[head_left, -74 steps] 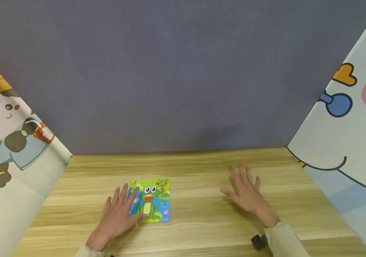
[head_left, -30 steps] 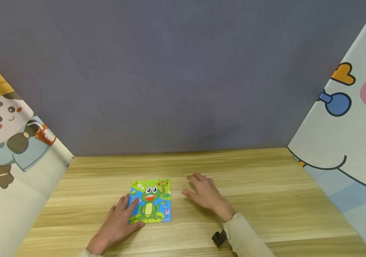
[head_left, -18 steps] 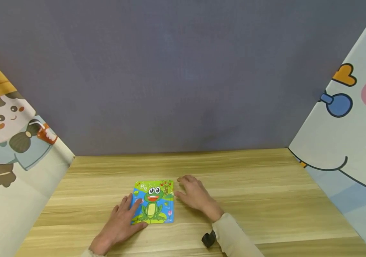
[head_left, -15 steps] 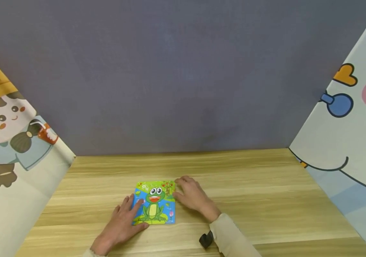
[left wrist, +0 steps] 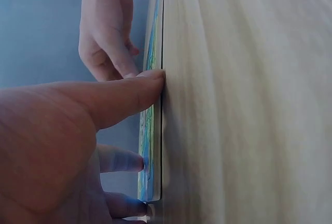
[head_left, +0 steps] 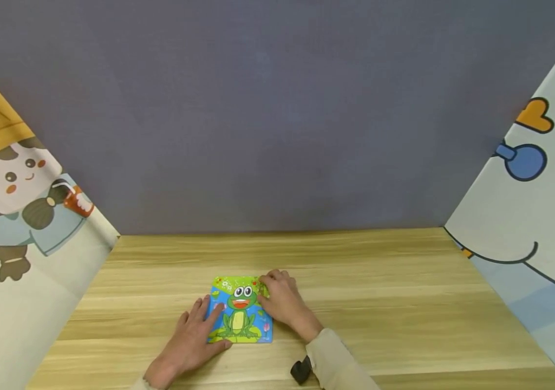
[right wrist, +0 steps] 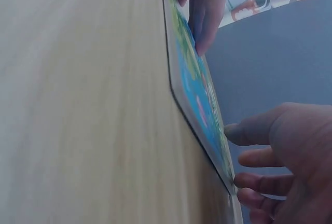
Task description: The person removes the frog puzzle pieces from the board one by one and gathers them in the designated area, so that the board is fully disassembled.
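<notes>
A thin square board (head_left: 240, 324) printed with a green frog on blue and light green lies flat on the wooden table. My left hand (head_left: 187, 344) rests at its left side: the index finger lies over the picture, and the thumb touches the near edge. In the left wrist view, the left thumb (left wrist: 122, 99) crosses the board's edge (left wrist: 158, 146). My right hand (head_left: 284, 300) reaches over the upper right corner, hiding it, with thumb and index fingertip on or close to the picture. The right wrist view has the right fingers (right wrist: 264, 182) at that corner.
The wooden tabletop (head_left: 404, 314) runs back to a dark grey panel (head_left: 277, 119). White side panels with cartoon prints stand at the left (head_left: 63, 281) and right (head_left: 491, 216). A small black device (head_left: 300, 370) sits at the right sleeve cuff.
My right hand has come leftward from the right side of the table to the board's upper right corner. The left hand stays at the board's left side. The view has shifted slightly.
</notes>
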Demonstrator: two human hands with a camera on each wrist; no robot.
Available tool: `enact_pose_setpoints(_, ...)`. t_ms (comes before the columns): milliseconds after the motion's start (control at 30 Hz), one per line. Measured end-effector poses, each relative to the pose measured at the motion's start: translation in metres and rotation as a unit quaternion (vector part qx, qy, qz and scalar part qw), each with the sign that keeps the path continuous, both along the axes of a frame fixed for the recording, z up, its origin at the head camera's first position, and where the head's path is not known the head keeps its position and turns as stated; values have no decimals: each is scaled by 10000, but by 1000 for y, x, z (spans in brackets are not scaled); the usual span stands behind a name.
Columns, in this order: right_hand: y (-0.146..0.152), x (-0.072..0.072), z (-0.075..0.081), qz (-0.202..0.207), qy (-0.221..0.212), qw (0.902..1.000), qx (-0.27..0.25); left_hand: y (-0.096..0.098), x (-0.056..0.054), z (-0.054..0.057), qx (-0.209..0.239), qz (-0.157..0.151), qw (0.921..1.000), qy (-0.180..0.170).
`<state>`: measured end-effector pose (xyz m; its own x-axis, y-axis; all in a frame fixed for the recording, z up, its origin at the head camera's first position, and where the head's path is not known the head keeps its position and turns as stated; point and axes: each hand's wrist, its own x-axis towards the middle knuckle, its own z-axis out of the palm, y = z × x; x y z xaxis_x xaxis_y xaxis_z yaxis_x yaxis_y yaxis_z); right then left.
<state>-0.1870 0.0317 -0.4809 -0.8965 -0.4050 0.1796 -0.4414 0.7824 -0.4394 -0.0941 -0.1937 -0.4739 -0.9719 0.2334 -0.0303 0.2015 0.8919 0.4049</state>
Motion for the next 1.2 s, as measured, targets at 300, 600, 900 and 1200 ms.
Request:
enact_pose_setpoints(300, -16, 2, 2, 133, -192, 9995, 208, 4, 1, -2, 73, -52, 10000, -24)
enact_pose_setpoints(600, -35, -2, 2, 152, -331, 9989, 292, 5, 1, -2, 9, -87, 10000, -7)
enact_pose_setpoints(900, -49, -6, -2, 199, -165, 9988, 414, 6, 0, -3, -12, -130, 9999, 43)
enact_pose_setpoints(1200, -54, -6, -2, 84, -232, 9996, 159, 6, 0, -3, -137, -146, 9997, 161)
